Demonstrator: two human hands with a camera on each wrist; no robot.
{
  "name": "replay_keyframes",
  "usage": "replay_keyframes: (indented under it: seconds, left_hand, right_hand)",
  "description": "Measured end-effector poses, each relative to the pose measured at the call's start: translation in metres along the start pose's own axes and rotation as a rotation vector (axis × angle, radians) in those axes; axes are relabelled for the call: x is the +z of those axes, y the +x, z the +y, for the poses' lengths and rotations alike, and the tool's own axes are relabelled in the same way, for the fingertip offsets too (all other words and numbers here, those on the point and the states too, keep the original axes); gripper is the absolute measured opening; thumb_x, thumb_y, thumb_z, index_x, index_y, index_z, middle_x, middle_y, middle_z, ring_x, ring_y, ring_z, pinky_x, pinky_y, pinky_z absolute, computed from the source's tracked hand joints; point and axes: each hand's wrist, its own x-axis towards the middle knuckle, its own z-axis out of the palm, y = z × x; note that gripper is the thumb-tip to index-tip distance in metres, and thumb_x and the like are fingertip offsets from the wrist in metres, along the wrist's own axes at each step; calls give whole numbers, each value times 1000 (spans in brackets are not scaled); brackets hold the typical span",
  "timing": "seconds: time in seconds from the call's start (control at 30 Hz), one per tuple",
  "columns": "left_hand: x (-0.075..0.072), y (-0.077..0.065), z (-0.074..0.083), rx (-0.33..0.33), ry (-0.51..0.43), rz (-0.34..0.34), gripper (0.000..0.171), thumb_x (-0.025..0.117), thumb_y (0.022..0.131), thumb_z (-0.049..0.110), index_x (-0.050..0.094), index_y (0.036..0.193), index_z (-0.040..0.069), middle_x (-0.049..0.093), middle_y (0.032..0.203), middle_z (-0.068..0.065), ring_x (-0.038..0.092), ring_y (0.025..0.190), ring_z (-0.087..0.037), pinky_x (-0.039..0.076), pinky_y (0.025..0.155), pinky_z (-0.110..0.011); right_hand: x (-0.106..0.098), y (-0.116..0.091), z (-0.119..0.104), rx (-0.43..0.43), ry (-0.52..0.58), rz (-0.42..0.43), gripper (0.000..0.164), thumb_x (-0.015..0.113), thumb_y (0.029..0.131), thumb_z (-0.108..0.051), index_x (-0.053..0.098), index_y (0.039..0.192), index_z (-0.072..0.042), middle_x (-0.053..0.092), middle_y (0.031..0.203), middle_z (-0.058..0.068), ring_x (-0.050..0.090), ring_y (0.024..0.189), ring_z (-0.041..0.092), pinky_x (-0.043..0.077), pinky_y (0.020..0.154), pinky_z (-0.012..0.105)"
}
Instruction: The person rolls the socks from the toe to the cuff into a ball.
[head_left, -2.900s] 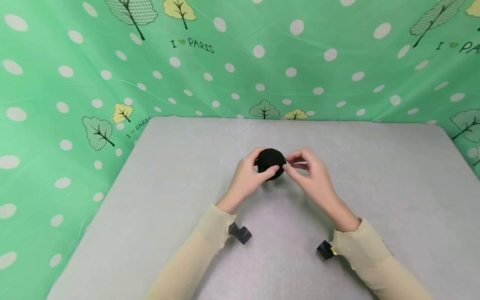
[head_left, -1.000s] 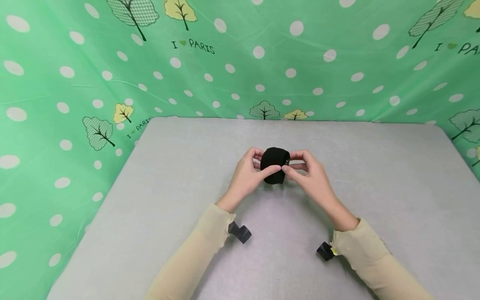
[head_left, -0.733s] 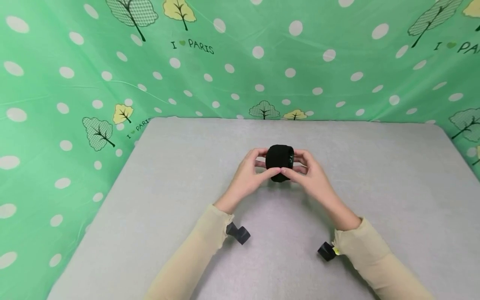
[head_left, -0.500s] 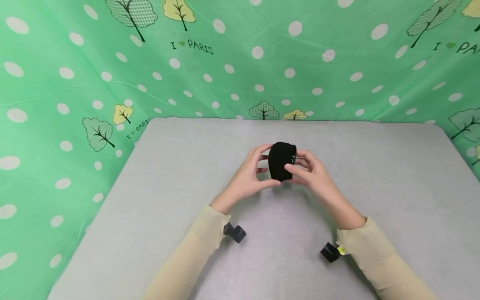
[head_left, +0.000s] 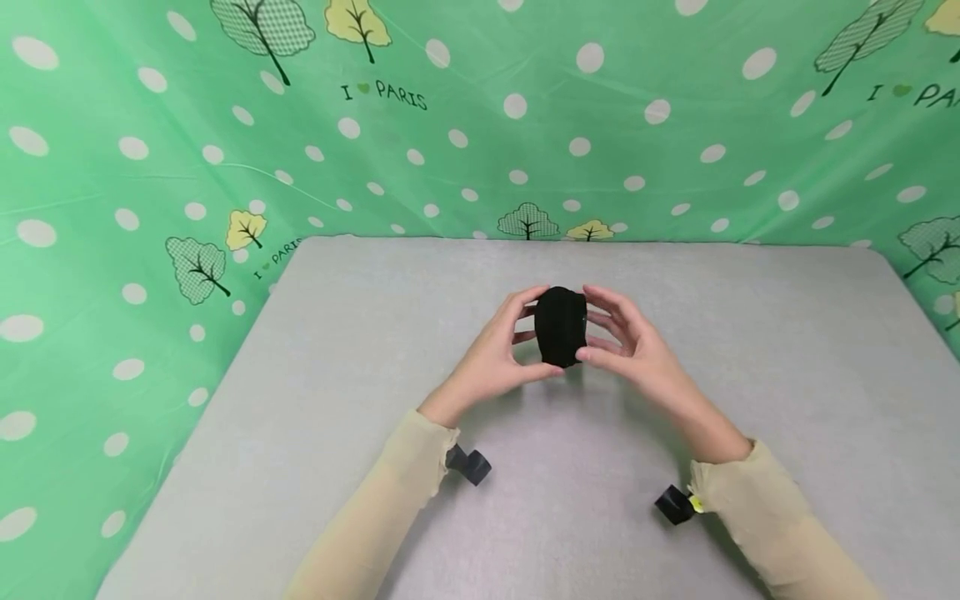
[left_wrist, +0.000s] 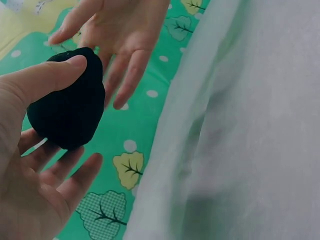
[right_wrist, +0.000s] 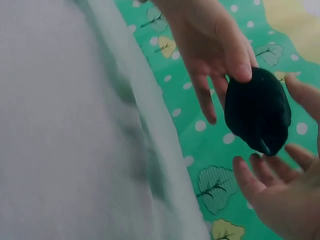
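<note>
A small, rounded black thing with a matt, cloth-like surface (head_left: 561,327) is held above the grey table, toward its far side. My left hand (head_left: 491,350) grips it from the left, thumb on the near lower edge and fingers behind; the left wrist view shows that thumb (left_wrist: 60,75) pressed on it. On its other side my right hand (head_left: 633,350) has its fingers spread. In the right wrist view the right hand (right_wrist: 285,200) stands with thumb apart from the black thing and fingertips close below it.
The grey table (head_left: 360,333) runs back to a green dotted curtain (head_left: 465,125) with printed trees. A black wrist camera (head_left: 476,467) sticks out from the left sleeve, and another black wrist camera (head_left: 675,505) from the right sleeve.
The black thing has been turned between the hands, from a round face to a sidelong view. My left thumb has slid down to its lower edge; my right hand has loosened and drawn slightly right.
</note>
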Motion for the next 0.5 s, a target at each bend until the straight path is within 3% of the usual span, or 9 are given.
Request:
replay_keyframes:
  seconds: [0.07, 0.17, 0.5]
  left_hand:
    - [-1, 0, 1, 3, -2, -2, 94, 85, 77, 8, 31, 154, 13, 37, 155, -2, 46, 138, -24, 50, 106, -34]
    - [-1, -1, 2, 2, 0, -13, 93, 85, 77, 9, 31, 153, 13, 37, 156, -2, 46, 138, -24, 49, 106, -33]
    - [-1, 1, 1, -24, -1, -50, 92, 85, 78, 10, 32, 153, 13, 38, 156, -3, 46, 139, -23, 49, 107, -33]
  right_hand:
    - [-2, 0, 2, -116, -63, -43, 84, 72, 86, 5, 29, 156, -12, 29, 163, 10, 39, 141, 7, 44, 106, 16]
    - [-4, 2, 3, -223, -169, -82, 94, 78, 79, 7, 29, 157, -14, 30, 162, 8, 34, 144, 4, 40, 109, 14]
    - [-7, 3, 7, -336, -328, -43, 95, 85, 72, 6, 38, 152, -11, 43, 153, 14, 37, 140, -1, 39, 110, 14]
